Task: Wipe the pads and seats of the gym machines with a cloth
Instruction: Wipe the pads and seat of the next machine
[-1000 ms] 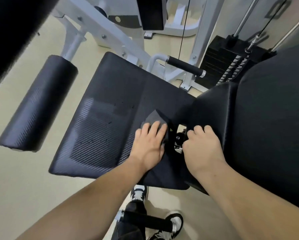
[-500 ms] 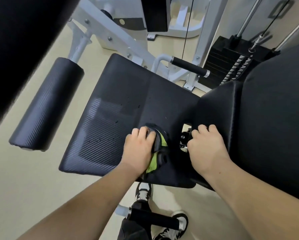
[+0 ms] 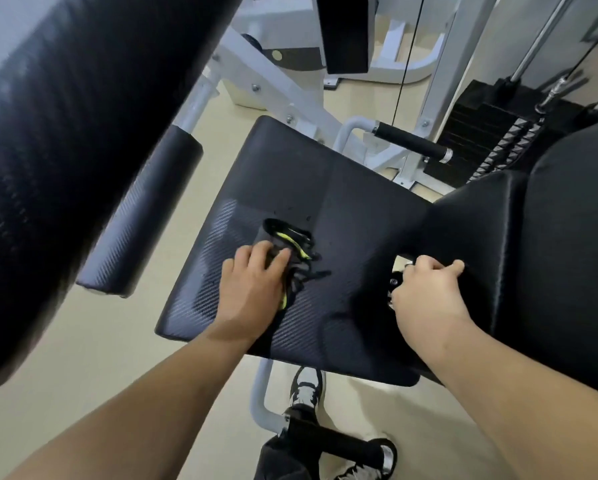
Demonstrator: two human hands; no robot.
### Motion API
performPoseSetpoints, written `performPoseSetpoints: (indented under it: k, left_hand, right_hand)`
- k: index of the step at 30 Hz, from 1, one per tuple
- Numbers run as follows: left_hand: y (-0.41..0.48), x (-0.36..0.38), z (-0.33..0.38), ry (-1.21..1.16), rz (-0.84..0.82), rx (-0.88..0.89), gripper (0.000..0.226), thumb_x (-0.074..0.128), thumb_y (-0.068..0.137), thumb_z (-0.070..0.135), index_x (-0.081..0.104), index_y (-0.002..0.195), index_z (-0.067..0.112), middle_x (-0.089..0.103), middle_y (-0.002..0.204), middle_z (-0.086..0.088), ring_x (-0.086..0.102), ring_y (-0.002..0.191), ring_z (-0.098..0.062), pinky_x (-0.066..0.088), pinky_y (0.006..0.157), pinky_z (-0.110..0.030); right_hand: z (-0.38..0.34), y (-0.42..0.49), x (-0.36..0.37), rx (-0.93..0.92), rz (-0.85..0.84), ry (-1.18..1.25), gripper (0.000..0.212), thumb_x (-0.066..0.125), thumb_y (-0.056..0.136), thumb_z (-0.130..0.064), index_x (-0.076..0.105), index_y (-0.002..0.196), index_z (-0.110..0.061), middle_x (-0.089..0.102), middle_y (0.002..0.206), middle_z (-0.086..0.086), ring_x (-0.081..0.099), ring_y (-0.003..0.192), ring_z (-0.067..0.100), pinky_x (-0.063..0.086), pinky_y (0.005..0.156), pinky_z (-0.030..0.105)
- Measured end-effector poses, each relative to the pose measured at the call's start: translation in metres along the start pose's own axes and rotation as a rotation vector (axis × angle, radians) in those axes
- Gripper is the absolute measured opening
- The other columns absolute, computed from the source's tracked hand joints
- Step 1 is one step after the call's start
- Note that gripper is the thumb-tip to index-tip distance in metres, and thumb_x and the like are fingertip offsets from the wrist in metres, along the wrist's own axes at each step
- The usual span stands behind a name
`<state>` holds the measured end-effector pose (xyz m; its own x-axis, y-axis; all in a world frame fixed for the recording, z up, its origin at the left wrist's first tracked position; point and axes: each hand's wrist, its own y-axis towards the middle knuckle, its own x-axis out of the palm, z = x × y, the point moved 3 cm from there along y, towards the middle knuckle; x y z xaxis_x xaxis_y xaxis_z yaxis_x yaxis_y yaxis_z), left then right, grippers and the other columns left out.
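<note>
A black textured seat pad (image 3: 353,209) fills the middle of the view. My left hand (image 3: 250,289) presses a dark cloth with yellow-green edging (image 3: 290,244) flat onto the seat's middle, fingers spread over it. My right hand (image 3: 425,296) grips the lower edge of the black back pad (image 3: 550,254) at the gap where it meets the seat, over a metal fitting. A black roller pad (image 3: 141,216) hangs to the seat's left.
A large blurred black pad (image 3: 65,133) looms close at the upper left. White machine frame (image 3: 276,84), a black handle (image 3: 408,142) and a weight stack (image 3: 487,140) stand behind the seat. My shoes (image 3: 306,386) and a floor handle (image 3: 335,441) are below on beige flooring.
My left hand has slid the cloth leftward, away from the seat-back gap toward the seat's middle, and the cloth's yellow-green edge now shows. My right hand has stayed on the back pad's edge.
</note>
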<state>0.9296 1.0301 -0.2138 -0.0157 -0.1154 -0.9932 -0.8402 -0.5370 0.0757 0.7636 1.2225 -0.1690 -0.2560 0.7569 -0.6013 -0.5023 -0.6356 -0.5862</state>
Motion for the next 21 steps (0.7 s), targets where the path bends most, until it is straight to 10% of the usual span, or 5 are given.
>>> performPoseSetpoints:
  k: [4, 10, 17, 21]
  left_hand:
    - [-0.03, 0.004, 0.039, -0.095, 0.001, -0.26, 0.047, 0.067, 0.088, 0.026, 0.059, 0.134, 0.022, 0.057, 0.125, -0.012, 0.05, 0.102, -0.038, 0.046, 0.078, -0.047]
    - [-0.076, 0.024, 0.082, -0.08, -0.133, 0.545, 0.052, 0.071, 0.081, 0.035, 0.058, 0.131, 0.028, 0.06, 0.121, -0.007, 0.054, 0.095, -0.03, 0.049, 0.07, -0.041]
    - [-0.043, -0.005, -0.021, -0.026, 0.074, -0.29, 0.048, 0.074, 0.081, 0.019, 0.068, 0.129, 0.018, 0.064, 0.119, -0.018, 0.057, 0.093, -0.039, 0.046, 0.075, -0.044]
    - [-0.098, 0.007, 0.043, -0.134, -0.081, -0.004, 0.059, 0.073, 0.078, 0.025, 0.06, 0.136, 0.02, 0.058, 0.121, -0.013, 0.055, 0.094, -0.036, 0.046, 0.073, -0.041]
  right_hand:
    - [-0.005, 0.003, 0.005, -0.005, 0.048, -0.047, 0.04, 0.046, 0.098, -0.02, 0.064, 0.132, -0.01, 0.049, 0.131, 0.024, 0.046, 0.116, 0.04, 0.041, 0.103, 0.07]
    - [0.001, 0.005, 0.01, -0.027, 0.074, -0.042, 0.042, 0.041, 0.1, -0.027, 0.063, 0.134, -0.016, 0.049, 0.133, 0.02, 0.043, 0.119, 0.04, 0.037, 0.103, 0.065]
    - [-0.007, 0.003, 0.007, -0.033, 0.067, -0.087, 0.042, 0.045, 0.099, -0.022, 0.061, 0.137, -0.013, 0.052, 0.136, 0.023, 0.046, 0.12, 0.043, 0.04, 0.103, 0.069]
    - [-0.013, 0.004, 0.008, -0.036, 0.055, -0.13, 0.044, 0.048, 0.095, -0.009, 0.06, 0.137, -0.007, 0.052, 0.133, 0.027, 0.049, 0.116, 0.045, 0.044, 0.101, 0.072]
